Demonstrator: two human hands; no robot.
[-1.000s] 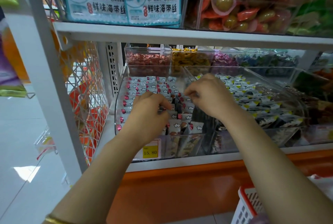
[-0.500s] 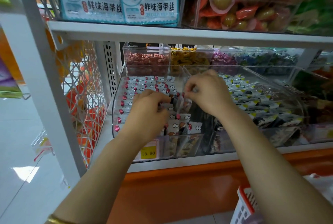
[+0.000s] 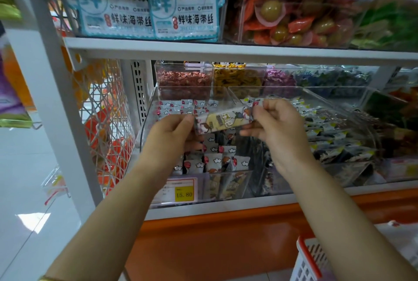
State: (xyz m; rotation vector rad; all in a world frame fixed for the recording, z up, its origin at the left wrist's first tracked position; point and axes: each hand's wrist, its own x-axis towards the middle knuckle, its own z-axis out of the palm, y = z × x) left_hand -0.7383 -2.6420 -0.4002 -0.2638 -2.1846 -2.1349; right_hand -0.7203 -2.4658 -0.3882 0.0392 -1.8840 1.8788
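Note:
A small wrapped snack bar, pale yellow with a cartoon print, hangs crosswise above a clear plastic bin full of the same small packets. My left hand pinches its left end. My right hand pinches the right end between thumb and fingers. Both hands are lifted a little over the packets in the bin.
A second clear bin of dark packets stands to the right. Smaller candy boxes line the back. The upper shelf carries seaweed bags. A price tag reads 15.80. A red-rimmed basket sits at lower right.
Both hands were down among the packets in the bin. They have risen and moved apart, and now hold one snack bar stretched between them.

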